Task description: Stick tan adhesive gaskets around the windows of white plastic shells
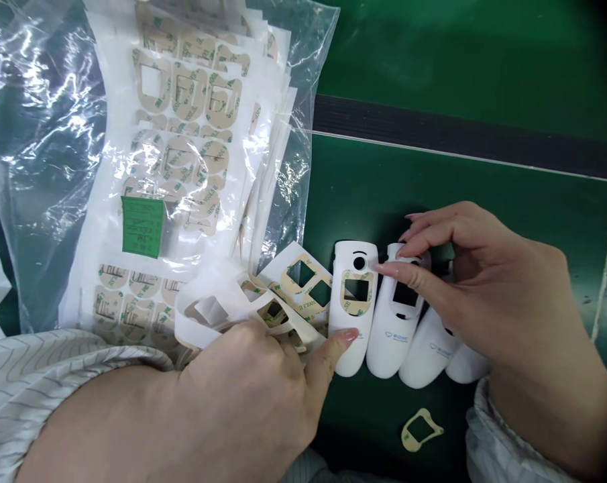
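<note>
Several white plastic device housings stand side by side in a row. The leftmost housing (350,359) has a beige adhesive sticker (348,310) around its window. My left hand (255,389) rests its thumb on that housing's lower front, while its curled fingers hold a bent white sticker sheet (197,329) with cut-out openings. My right hand (489,282) reaches over the row, thumb tip at the leftmost housing's upper right edge. Its index finger is at the top of the second housing (383,355), with a small gap between the fingertips and nothing visible in it.
A clear plastic bag (41,134) holds stacked sticker sheets (182,134) with a green label (143,227). A loose beige sticker piece (420,430) lies on the green table (363,181) near me. A dark strip (434,131) crosses the table at the back.
</note>
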{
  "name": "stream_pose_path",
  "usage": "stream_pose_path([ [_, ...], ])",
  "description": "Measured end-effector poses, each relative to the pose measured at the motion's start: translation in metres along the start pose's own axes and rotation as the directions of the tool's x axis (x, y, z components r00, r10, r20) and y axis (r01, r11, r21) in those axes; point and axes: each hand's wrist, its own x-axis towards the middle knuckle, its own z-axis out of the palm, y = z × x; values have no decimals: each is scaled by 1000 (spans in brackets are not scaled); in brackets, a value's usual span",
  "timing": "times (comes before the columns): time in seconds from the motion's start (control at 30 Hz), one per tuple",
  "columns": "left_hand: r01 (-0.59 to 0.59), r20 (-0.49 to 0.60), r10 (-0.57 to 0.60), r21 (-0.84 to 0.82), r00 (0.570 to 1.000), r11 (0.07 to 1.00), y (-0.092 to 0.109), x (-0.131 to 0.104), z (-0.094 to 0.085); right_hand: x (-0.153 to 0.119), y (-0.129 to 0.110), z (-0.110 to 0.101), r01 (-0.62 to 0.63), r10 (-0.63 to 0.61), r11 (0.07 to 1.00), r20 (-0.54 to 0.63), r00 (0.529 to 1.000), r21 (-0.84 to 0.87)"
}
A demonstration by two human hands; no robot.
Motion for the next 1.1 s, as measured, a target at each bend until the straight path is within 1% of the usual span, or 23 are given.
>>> stream_pose_path([
  [0.07, -24, 11, 24, -6, 1000, 1000, -1, 0, -4, -3, -4, -5, 37, -37, 999, 18, 999, 7],
  [0.1, -27, 10, 27, -3, 1000, 1000, -1, 0, -5, -6, -8, -6, 68, -68, 997, 12, 998, -23],
  [0.17, -14, -5, 14, 5, 1000, 1000, -2, 0, -8, -17, -17, -6, 165, -166, 976, 6, 986, -143],
  [0.27, -16, -18, 15, -25, 1000, 1000, -3, 1, -8, -36, -26, 1, 336, -335, 886, 60, 940, -321],
  [0.33, -25, -15, 24, -53, 1000, 998, -3, 1, -8, -45, -26, 7, 383, -382, 851, 78, 921, -360],
  [0.47, -23, 10, 24, -55, 1000, 998, -3, 3, -9, -52, -19, 11, 371, -391, 854, 20, 920, -366],
  [0.63, -13, 2, 13, -49, 1000, 999, -3, 1, -9, -55, -14, 10, 360, -405, 839, -28, 914, -409],
  [0.77, -29, 29, 30, -53, 999, 998, -3, -1, -7, -59, -13, 10, 303, -367, 861, -86, 926, -409],
  [0.87, -48, 15, 49, -38, 999, 998, -3, -1, -7, -58, -13, 12, 303, -358, 869, -74, 931, -391],
  [0.93, -41, 17, 41, -33, 999, 999, -3, -1, -7, -57, -14, 13, 316, -365, 865, -56, 929, -390],
  [1.1, -24, 62, 27, -53, 998, 998, -2, 1, -7, -55, -14, 13, 307, -355, 868, -55, 933, -391],
])
